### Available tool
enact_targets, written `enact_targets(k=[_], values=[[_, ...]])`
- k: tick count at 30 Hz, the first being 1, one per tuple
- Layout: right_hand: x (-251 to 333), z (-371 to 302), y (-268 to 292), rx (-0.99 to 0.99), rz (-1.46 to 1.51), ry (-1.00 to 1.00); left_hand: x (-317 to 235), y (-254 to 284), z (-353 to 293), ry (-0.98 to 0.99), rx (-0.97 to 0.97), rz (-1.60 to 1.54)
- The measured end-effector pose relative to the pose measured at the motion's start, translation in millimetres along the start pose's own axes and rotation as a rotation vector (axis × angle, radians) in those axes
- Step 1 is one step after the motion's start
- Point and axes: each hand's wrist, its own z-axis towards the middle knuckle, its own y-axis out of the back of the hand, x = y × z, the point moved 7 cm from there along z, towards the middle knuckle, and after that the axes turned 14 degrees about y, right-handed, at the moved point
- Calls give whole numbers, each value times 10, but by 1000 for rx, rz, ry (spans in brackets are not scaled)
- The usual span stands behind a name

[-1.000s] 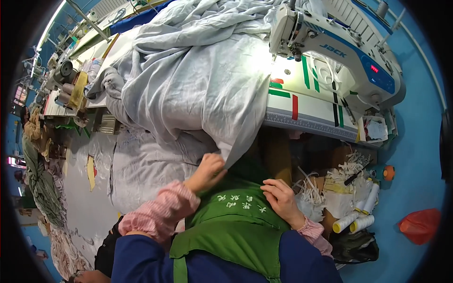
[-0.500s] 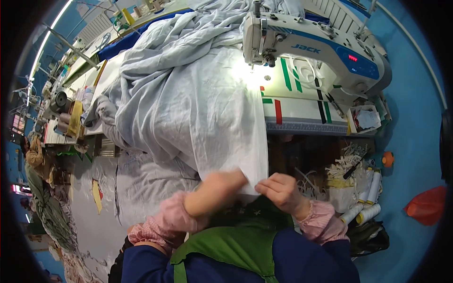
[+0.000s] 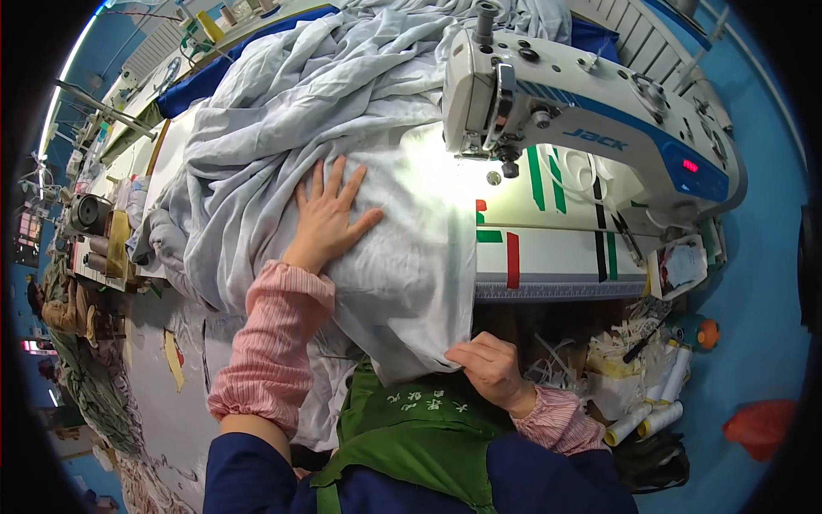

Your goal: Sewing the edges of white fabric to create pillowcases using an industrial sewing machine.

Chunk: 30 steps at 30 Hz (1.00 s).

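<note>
A large pale grey-blue cloth (image 3: 402, 257) covers the left of the sewing table and hangs over its front edge toward me. My left hand (image 3: 330, 214) lies flat on it with the fingers spread. At the cloth's near right corner, my right hand (image 3: 490, 364) pinches the edge between thumb and fingers. Beyond, the head of a white and blue sewing machine (image 3: 582, 120) stands over the cloth's right edge, its lamp glaring on the fabric. The needle area is washed out by that light.
Green, red and black tape strips (image 3: 514, 259) mark the table right of the cloth. Scissors (image 3: 628, 238) lie near a small box of scraps (image 3: 678, 265). Below right are thread cones (image 3: 659, 418) and a heap of trimmings (image 3: 629, 343). More grey fabric (image 3: 282, 86) is bunched behind.
My left hand has moved from the near edge forward and left, and now rests spread on the cloth. My right hand keeps its pinch, slightly lower. The view has shifted somewhat.
</note>
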Motion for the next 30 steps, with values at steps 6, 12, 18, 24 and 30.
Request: enact_targets(k=[6, 12, 18, 24, 30], values=[[-242, 252, 23, -45, 23, -36, 89, -27, 434, 18, 66, 7], [-416, 496, 158, -32, -133, -71, 80, -42, 804, 45, 143, -42], [-626, 797, 222, -73, -138, -140, 178, -186, 1240, 62, 309, -48], [-999, 942, 277, -85, -105, -230, 127, -176, 1645, 43, 313, -127], [-1261, 1112, 260, -51, -56, -240, 134, -264, 2006, 45, 320, -187]])
